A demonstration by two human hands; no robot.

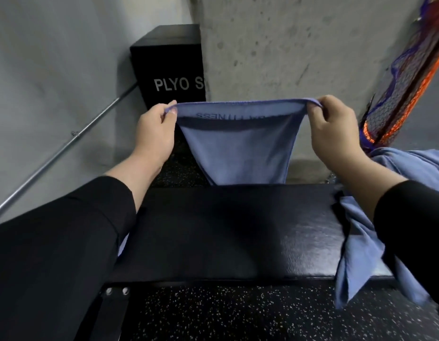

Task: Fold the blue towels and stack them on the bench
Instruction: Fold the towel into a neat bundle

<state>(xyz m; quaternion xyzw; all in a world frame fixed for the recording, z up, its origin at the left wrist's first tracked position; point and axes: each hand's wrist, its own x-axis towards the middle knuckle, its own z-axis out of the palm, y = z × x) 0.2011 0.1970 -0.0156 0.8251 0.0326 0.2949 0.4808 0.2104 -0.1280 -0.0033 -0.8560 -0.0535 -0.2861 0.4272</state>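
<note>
Concrete walls back the black table (225, 232). Both hands, left hand (154, 134) and right hand (334, 129), pinch one blue towel (238, 148) beyond its far edge; unfolded towels (361, 242) (perhaps several) heap at its right end, none visibly stacked.

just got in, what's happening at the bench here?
A person is partway through folding. The left hand and right hand each pinch a top corner of a blue towel, holding it up stretched so that it hangs beyond the far edge of the black bench. More unfolded blue towels lie heaped at the bench's right end. No folded stack is visible yet.
</note>
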